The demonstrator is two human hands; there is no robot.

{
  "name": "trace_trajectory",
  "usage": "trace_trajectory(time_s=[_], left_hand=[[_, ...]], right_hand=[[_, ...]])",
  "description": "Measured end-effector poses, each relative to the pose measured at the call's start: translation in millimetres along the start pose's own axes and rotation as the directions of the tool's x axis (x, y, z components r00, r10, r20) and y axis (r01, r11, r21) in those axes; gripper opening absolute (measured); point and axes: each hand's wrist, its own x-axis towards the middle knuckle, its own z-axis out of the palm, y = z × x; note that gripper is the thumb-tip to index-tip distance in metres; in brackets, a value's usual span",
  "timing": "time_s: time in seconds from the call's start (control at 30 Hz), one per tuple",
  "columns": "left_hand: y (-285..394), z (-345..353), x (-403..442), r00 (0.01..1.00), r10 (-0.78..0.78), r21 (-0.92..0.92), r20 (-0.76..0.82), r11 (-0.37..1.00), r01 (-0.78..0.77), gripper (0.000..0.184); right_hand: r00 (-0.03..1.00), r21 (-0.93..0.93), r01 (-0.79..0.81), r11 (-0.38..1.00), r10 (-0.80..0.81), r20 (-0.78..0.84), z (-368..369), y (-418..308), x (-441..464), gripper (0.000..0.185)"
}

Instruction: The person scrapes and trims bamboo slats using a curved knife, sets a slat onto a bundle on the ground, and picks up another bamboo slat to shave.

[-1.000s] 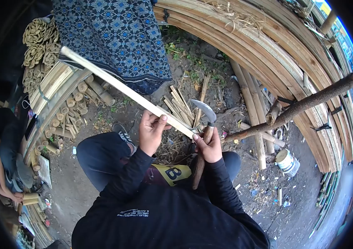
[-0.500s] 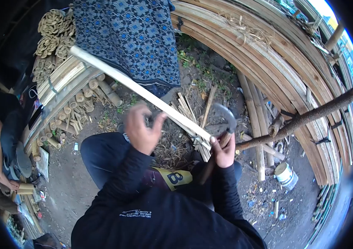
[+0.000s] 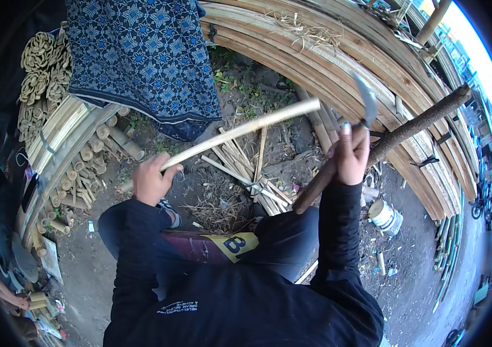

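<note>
My left hand (image 3: 153, 180) is closed round the near end of a long pale stick (image 3: 246, 128), which looks like split bamboo. The stick slants up to the right, its far end free in the air. My right hand (image 3: 350, 159) grips the long wooden handle of a sickle (image 3: 318, 188), thumb along the upper part. Its curved blade (image 3: 366, 99) points up, apart from the stick. Below the stick, a bundle of thin split strips (image 3: 254, 170) lies on the ground among shavings.
A rough branch (image 3: 422, 124) juts out beside my right hand. Long boards (image 3: 315, 63) curve across the back and right. At left are stacked bamboo poles (image 3: 87, 153) and a seated person (image 3: 3, 231). A patterned blue cloth (image 3: 147, 63) hangs ahead; a white bucket (image 3: 386, 217) stands at right.
My left hand, earlier open beside the stick, now grips its end. My right hand has let go of the stick and moved up and right with the sickle. The view has shifted.
</note>
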Motion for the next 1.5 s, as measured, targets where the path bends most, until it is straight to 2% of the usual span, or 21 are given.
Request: trace_trajectory(time_s=[0.03, 0.1, 0.17, 0.2, 0.27, 0.33, 0.4, 0.5, 0.57, 0.63, 0.67, 0.77, 0.83, 0.9, 1.1, 1.17, 1.23, 1.3, 1.4, 1.47, 1.5], left_hand=[[-10.6, 13.7, -2.7, 0.997, -0.027, -0.178, 0.072, 0.983, 0.040, 0.034], [-20.0, 45.9, -12.2, 0.992, -0.093, -0.439, 0.081, 0.891, 0.120, 0.031], [-23.4, 66.8, -18.1, 0.993, -0.042, -0.634, 0.115, 0.766, 0.106, 0.034], [-29.7, 76.0, -21.5, 0.941, -0.092, -0.781, 0.326, 0.534, 0.323, 0.038], [-32.0, 90.3, -23.3, 0.911, -0.111, -0.792, 0.398, 0.458, 0.403, 0.038], [-33.7, 103.5, -29.1, 0.905, -0.105, -0.821, 0.412, 0.388, 0.419, 0.038], [-33.2, 115.2, -36.5, 0.913, 0.005, -0.905, 0.408, 0.135, 0.404, 0.038], [-24.5, 94.1, -44.5, 0.843, -0.093, -0.848, 0.530, -0.047, 0.528, 0.037], [-32.7, 100.8, -56.7, 0.842, -0.140, -0.851, 0.521, -0.017, 0.524, 0.036], [-31.6, 100.6, -62.7, 0.837, -0.207, -0.860, 0.507, -0.049, 0.509, 0.035], [-31.5, 98.6, -63.9, 0.838, -0.202, -0.861, 0.508, -0.085, 0.501, 0.036], [-35.9, 88.8, -64.2, 0.841, -0.184, -0.860, 0.508, -0.150, 0.487, 0.036], [-36.8, 83.5, -64.9, 0.840, -0.179, -0.857, 0.512, -0.171, 0.486, 0.036], [-36.1, 82.5, -65.8, 0.862, -0.224, -0.890, 0.455, -0.151, 0.431, 0.037], [-40.4, 68.9, -59.9, 0.875, -0.304, -0.926, 0.377, -0.093, 0.367, 0.037], [-40.5, 69.9, -63.0, 0.878, -0.312, -0.930, 0.362, -0.052, 0.364, 0.036], [-38.8, 74.1, -66.2, 0.878, -0.279, -0.919, 0.390, -0.058, 0.389, 0.035], [-38.5, 73.4, -61.2, 0.885, -0.286, -0.930, 0.366, -0.090, 0.355, 0.035], [-38.0, 75.3, -67.4, 0.893, -0.263, -0.931, 0.365, -0.106, 0.349, 0.034], [-38.5, 69.4, -64.5, 0.894, -0.229, -0.923, 0.385, -0.084, 0.375, 0.034], [-36.4, 67.3, -63.4, 0.881, -0.230, -0.910, 0.413, -0.143, 0.389, 0.033]], right_hand=[[0.998, 0.140, 0.014, 0.990, -0.004, -0.066, 2.1, -5.3, -2.6, 0.018], [0.999, 0.304, -0.040, 0.952, 0.041, 0.005, 9.5, -15.0, -21.2, 0.021], [0.963, 0.045, -0.150, 0.988, 0.136, 0.232, 20.6, -15.8, -50.6, 0.021], [0.927, -0.023, -0.220, 0.975, 0.216, 0.306, 28.4, -3.9, -64.4, 0.021], [0.817, -0.055, -0.433, 0.900, 0.417, 0.397, 51.7, -1.7, -93.6, 0.022], [0.721, -0.205, -0.450, 0.869, 0.489, 0.491, 66.8, 12.6, -114.9, 0.025], [0.658, -0.187, -0.481, 0.857, 0.493, 0.569, 83.6, 22.7, -131.7, 0.023], [0.594, -0.183, -0.547, 0.817, 0.533, 0.603, 113.2, 27.9, -144.1, 0.021], [0.573, -0.194, -0.545, 0.815, 0.531, 0.624, 126.8, 42.5, -145.6, 0.021], [0.686, -0.296, -0.317, 0.901, 0.433, 0.585, 141.6, 56.4, -143.6, 0.022], [0.641, -0.223, -0.484, 0.846, 0.516, 0.569, 148.2, 49.1, -144.0, 0.024], [0.542, -0.245, -0.602, 0.760, 0.615, 0.573, 170.5, 36.9, -142.5, 0.025], [0.483, -0.318, -0.579, 0.750, 0.630, 0.608, 177.5, 32.7, -140.2, 0.027], [0.357, -0.375, -0.640, 0.670, 0.692, 0.628, 184.8, 16.4, -134.6, 0.029], [0.449, -0.477, -0.407, 0.779, 0.626, 0.638, 198.0, 3.3, -118.8, 0.030], [0.446, -0.490, -0.408, 0.770, 0.637, 0.629, 201.2, -4.9, -119.3, 0.030], [0.294, -0.592, -0.338, 0.732, 0.679, 0.673, 199.3, -10.2, -107.2, 0.029], [0.340, -0.575, -0.293, 0.764, 0.646, 0.684, 196.4, -2.3, -109.1, 0.028], [0.441, -0.429, -0.203, 0.880, 0.473, 0.763, 199.5, 7.1, -127.6, 0.028], [0.440, -0.475, -0.201, 0.857, 0.512, 0.737, 198.1, 1.3, -113.0, 0.028], [0.436, -0.528, -0.201, 0.825, 0.558, 0.706, 198.0, -1.1, -106.7, 0.027]])
